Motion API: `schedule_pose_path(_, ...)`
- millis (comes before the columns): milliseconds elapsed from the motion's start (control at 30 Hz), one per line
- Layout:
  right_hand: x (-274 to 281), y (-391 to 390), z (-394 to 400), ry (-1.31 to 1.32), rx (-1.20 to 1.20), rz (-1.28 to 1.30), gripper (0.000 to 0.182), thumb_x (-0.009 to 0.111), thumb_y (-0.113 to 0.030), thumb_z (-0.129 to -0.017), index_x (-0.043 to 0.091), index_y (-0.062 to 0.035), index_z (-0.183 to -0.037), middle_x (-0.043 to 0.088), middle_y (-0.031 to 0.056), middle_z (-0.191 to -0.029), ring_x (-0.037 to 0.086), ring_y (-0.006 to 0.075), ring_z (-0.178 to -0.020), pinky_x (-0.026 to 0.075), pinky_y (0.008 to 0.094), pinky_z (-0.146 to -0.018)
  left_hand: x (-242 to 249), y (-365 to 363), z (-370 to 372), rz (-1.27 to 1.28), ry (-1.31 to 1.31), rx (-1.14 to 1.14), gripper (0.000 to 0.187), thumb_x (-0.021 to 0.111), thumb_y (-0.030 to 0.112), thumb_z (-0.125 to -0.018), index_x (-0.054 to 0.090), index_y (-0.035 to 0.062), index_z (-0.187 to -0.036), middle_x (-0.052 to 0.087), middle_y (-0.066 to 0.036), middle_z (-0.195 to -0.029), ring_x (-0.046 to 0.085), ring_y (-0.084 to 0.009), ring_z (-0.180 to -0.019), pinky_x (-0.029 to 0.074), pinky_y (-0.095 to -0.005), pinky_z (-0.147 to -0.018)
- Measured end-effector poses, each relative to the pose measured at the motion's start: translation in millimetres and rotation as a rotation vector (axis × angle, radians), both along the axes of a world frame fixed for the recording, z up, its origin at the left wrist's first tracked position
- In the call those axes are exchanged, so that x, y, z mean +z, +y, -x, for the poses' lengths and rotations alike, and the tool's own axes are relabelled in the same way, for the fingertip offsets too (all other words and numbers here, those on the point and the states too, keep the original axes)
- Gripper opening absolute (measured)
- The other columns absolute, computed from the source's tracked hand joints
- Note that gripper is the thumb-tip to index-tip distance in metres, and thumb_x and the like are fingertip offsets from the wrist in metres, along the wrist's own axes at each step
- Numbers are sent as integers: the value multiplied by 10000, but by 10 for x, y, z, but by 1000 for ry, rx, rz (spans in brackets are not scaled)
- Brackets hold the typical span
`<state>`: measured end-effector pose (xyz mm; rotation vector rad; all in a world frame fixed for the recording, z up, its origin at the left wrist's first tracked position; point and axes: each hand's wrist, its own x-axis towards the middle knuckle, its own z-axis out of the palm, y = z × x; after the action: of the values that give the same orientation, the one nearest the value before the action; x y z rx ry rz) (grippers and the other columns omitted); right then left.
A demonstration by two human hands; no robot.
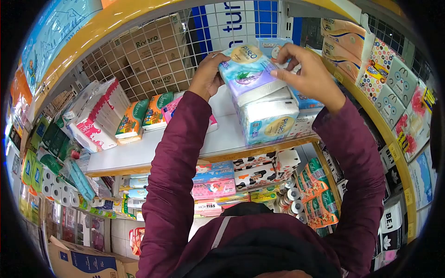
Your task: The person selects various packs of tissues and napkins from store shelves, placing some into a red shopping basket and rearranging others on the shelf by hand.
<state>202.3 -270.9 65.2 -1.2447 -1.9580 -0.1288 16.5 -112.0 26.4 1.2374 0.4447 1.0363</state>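
My left hand [207,74] grips the left end of a Paseo tissue pack [250,74] with a purple and light blue wrapper. My right hand [308,74] holds its right side, fingers spread over the top edge. The pack rests tilted on top of another Paseo pack [269,121], which stands on the white shelf [153,150]. Both arms wear maroon sleeves and reach up to the shelf.
On the shelf's left stand white and red tissue packs [97,120] and green-orange packs [143,113]. A wire grid [153,55] with cardboard boxes backs the shelf. Tissue boxes [215,183] fill the lower shelf. More packs [394,88] line the right rack. A carton [79,259] sits on the floor.
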Motion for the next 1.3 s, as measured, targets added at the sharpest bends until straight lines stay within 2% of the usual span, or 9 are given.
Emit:
schedule_pose_path(100,77,18,-30,89,-109,122,437,677,-259,-737,506,-47,-1079,572,111,-920,570,182,-769,480,305,-661,-7,44,-60,-38,-52,-72,417,615,160,-747,428,6,-1086,543,-95,-915,585,-193,-808,511,-325,-693)
schedule_pose_path(167,93,-3,-3,630,118,569,462,639,-229,-779,467,-81,-1182,559,82,-954,541,122,-814,474,265,-652,18,-31,-118,-59,-76,-116,455,630,185,-751,414,1,-1107,537,-102,-934,581,-199,-819,507,-324,-698)
schedule_pose_path(300,26,2,-121,732,118,644,524,656,-201,-759,445,-77,-1222,561,108,-987,575,143,-799,506,287,-659,40,-254,-97,-237,195,242,701,642,312,-762,291,-37,-1259,406,-219,-1205,508,-277,-1019,461,-354,-779)
schedule_pose_path(433,-80,-45,-144,537,-14,530,466,649,-191,-754,502,-28,-1165,580,113,-915,580,141,-710,499,251,-511,-86,7,-66,-81,113,373,764,506,465,-810,229,-46,-1304,294,-216,-1324,247,-314,-1255,166,-448,-1020)
schedule_pose_path(500,32,-87,-99,438,-43,574,456,645,-196,-757,509,-19,-1154,580,120,-901,580,146,-703,496,257,-501,-222,423,-107,68,85,181,790,521,470,-799,171,37,-1360,45,-169,-1440,8,-365,-1314,30,-519,-1033)
schedule_pose_path(633,-37,49,-218,575,44,620,457,626,-174,-770,488,-40,-1185,578,116,-917,587,145,-722,503,252,-532,-298,608,-413,162,-136,4,590,424,466,-849,413,-4,-1206,472,-170,-1211,449,-250,-1115,294,-357,-972)
schedule_pose_path(667,-51,92,-236,735,107,626,446,611,-157,-781,480,-49,-1194,578,111,-921,594,145,-735,514,254,-557,-94,163,-390,189,-12,200,527,396,469,-860,472,36,-1150,556,-150,-1084,539,-236,-999,384,-317,-903)
schedule_pose_path(967,302,528,-342,750,144,488,375,565,-114,-815,495,-55,-1179,597,91,-893,605,122,-732,540,255,-645,-712,989,-728,242,-241,-135,511,415,462,-857,435,87,-1203,511,-159,-1136,504,-257,-1055,422,-370,-885)
schedule_pose_path(1300,-7,1549,-455,147,-54,206,262,592,-114,-809,596,-31,-1058,592,112,-1002,589,130,-767,512,233,-613,-608,743,-684,251,-222,-174,675,309,585,-837,368,89,-1291,441,-172,-1255,467,-291,-1107,362,-373,-944)
